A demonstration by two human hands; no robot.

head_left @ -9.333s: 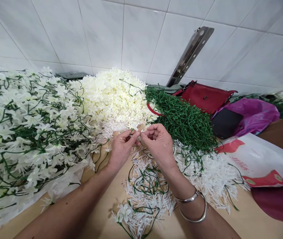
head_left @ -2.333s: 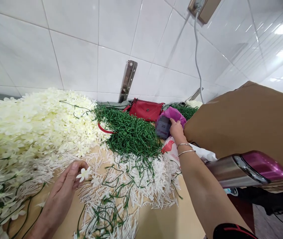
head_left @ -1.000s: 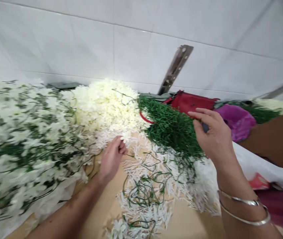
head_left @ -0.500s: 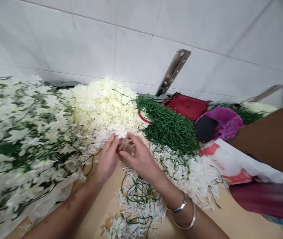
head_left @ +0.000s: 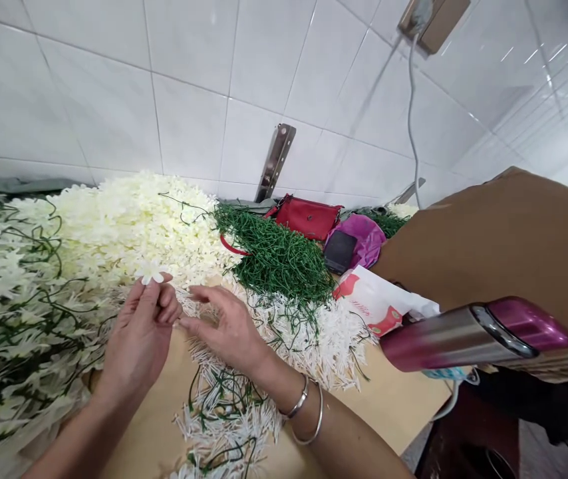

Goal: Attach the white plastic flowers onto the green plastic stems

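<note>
My left hand [head_left: 139, 332] is closed, pinching a white artificial flower [head_left: 150, 271] between thumb and forefinger with its petals facing up. Close by on the right is my right hand [head_left: 227, 326], its thumb and forefinger apart and nothing visible between them; the thumb tip comes near the left fingers. Two silver bangles [head_left: 308, 409] circle the right wrist. Behind the hands spreads a heap of cream flower heads [head_left: 129, 223]. Green plastic stems [head_left: 286, 259] form a pile to the right, and thin white pieces [head_left: 314, 339] lie loose below them.
White flowers on green stems [head_left: 9, 319] crowd the left side. A red purse [head_left: 308, 218], a black phone [head_left: 340, 251] and a purple bag [head_left: 368, 239] lie at the back. On the right are a white-red packet [head_left: 378, 299], a tilted pink-silver flask [head_left: 453, 336] and a large cardboard box [head_left: 503, 246].
The view has turned right, bringing the flask and a wall socket into sight. My right hand has drawn slightly away from the left, which still holds the flower.
</note>
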